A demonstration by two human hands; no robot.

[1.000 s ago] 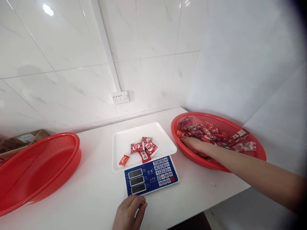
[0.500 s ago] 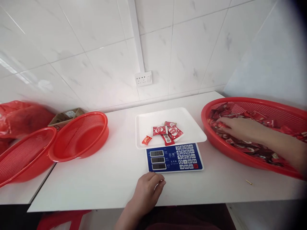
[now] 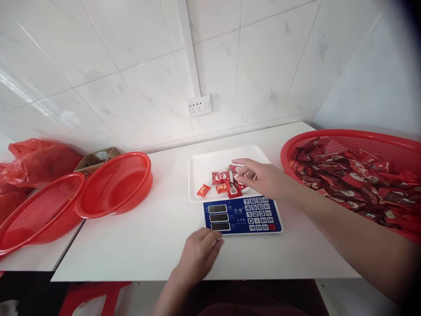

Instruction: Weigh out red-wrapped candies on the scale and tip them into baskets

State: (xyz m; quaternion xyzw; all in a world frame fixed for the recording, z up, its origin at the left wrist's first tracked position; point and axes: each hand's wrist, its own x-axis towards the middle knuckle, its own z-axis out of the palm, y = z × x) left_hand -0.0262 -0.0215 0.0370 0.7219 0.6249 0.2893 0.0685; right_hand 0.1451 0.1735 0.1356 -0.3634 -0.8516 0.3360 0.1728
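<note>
A blue electronic scale (image 3: pixel 241 215) with a white tray (image 3: pixel 204 169) stands mid-table. Several red wrapped candies (image 3: pixel 221 177) lie on the tray. My right hand (image 3: pixel 263 180) hovers over them with fingers spread, thumb and index finger just above the packets, nothing clearly held. My left hand (image 3: pixel 200 252) rests palm down on the white table (image 3: pixel 138 245) just in front of the scale, fingers loosely bent, holding nothing. At the right, a large red mesh basket (image 3: pixel 345 134) is full of red wrapped candies (image 3: pixel 345 175).
Two empty red mesh baskets (image 3: pixel 115 184) (image 3: pixel 36 210) sit at the left, the farther one on a neighbouring surface. Behind them are a cardboard box (image 3: pixel 95 158) and a red plastic bag (image 3: pixel 36 158). A wall socket (image 3: pixel 199 105) is on the tiled wall. A red stool (image 3: pixel 92 294) stands below the table edge.
My right hand left the full basket and moved left over the scale tray, where one more small orange-red candy lies now. My left hand stayed by the scale.
</note>
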